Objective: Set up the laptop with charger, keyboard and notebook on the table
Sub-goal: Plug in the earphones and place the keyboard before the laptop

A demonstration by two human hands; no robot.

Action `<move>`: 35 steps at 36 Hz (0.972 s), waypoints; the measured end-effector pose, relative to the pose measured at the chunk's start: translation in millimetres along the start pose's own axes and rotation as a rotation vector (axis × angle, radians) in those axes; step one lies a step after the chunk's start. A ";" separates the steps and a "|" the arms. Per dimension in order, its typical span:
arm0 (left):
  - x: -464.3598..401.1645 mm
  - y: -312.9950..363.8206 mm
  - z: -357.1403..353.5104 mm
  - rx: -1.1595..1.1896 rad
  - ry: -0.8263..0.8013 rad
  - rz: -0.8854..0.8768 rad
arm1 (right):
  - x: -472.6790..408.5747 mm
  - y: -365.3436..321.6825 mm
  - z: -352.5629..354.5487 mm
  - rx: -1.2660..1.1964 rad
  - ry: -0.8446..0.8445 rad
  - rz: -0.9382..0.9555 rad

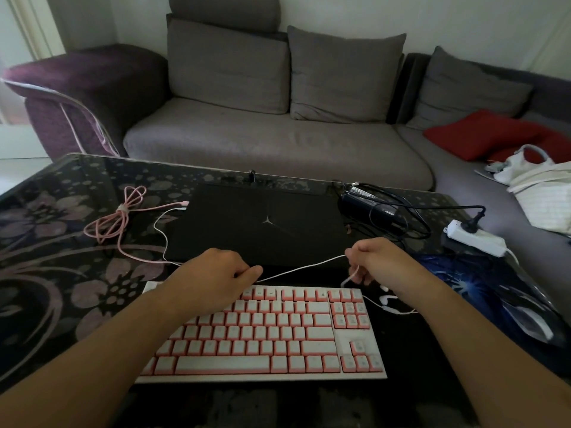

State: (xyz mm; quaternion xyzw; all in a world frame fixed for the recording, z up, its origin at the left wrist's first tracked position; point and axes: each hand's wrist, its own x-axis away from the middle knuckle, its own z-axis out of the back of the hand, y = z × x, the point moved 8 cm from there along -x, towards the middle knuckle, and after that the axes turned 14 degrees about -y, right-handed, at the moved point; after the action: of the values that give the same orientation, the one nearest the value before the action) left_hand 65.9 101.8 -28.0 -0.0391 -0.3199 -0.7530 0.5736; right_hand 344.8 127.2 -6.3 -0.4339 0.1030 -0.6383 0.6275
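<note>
A closed black laptop [262, 223] lies on the flowered glass table [61, 257]. In front of it sits a white and pink keyboard [272, 335]. My left hand [216, 270] and my right hand [374, 257] each pinch a thin white earphone cable [304, 268], stretched between them above the keyboard's top edge. The cable's earbuds [386, 299] lie right of the keyboard. The black charger brick [367, 208] with its coiled cord rests beside the laptop's right edge, plugged into a white power strip [475, 239]. No notebook shows in the head view.
A bundled pink cable [120, 217] lies left of the laptop. A blue mouse pad with a dark mouse [522, 313] is at the right. Behind the table stands a grey sofa [278, 140] with a red cushion [482, 134] and a white bag [531, 171].
</note>
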 end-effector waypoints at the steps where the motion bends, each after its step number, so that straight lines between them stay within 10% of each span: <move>1: -0.2 0.2 0.0 -0.009 0.004 0.001 | -0.1 2.0 0.6 -0.002 0.005 -0.005; 17: 3.0 5.7 -0.1 -0.095 0.016 0.008 | -15.2 18.2 5.4 0.561 0.074 -0.201; 35: 20.5 -36.8 40.0 -0.087 0.283 0.077 | -9.4 -41.1 -24.1 0.537 0.124 0.227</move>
State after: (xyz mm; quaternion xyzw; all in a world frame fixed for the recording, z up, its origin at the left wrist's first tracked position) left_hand 13.8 110.6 -3.7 0.0303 -0.2015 -0.7417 0.6390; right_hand 297.5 133.4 3.0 -0.1985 0.0165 -0.5938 0.7796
